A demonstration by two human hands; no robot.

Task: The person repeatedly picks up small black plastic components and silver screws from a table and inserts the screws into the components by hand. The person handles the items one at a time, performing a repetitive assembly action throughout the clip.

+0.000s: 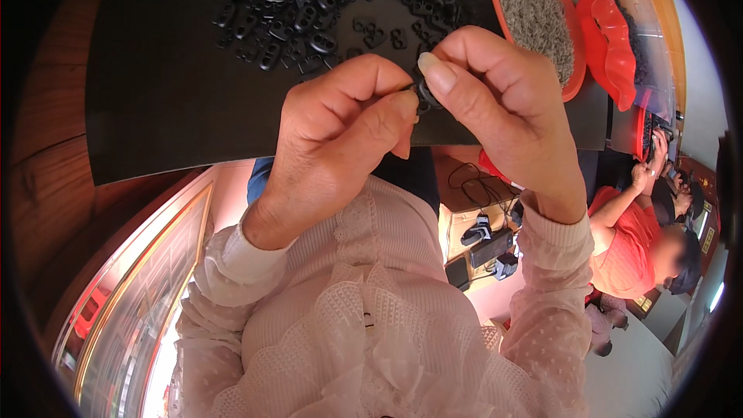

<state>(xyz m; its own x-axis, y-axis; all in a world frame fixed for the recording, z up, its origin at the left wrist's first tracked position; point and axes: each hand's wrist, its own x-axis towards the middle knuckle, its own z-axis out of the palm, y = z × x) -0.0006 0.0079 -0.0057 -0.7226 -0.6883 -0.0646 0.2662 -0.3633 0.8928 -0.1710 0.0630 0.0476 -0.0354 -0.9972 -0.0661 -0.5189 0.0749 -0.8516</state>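
My left hand (333, 131) and my right hand (515, 104) meet above the near edge of the black work mat (162, 85). Between their pinched fingertips is a small black plastic cord lock piece (425, 96), mostly hidden by the thumbs. Both hands are closed on it. Just beyond the fingers, a large heap of black cord lock pieces (321, 11) with paired holes spreads over the mat. A few loose pieces (398, 38) lie apart from the heap, close to my hands.
An orange-red bowl (579, 42) full of small metal springs (534, 15) stands at the far right. Beside it is a red wavy-rimmed dish (607, 39) near more dark parts. Cables and black devices (491, 248) sit below the table; a co-worker in red (631, 244) works to the right.
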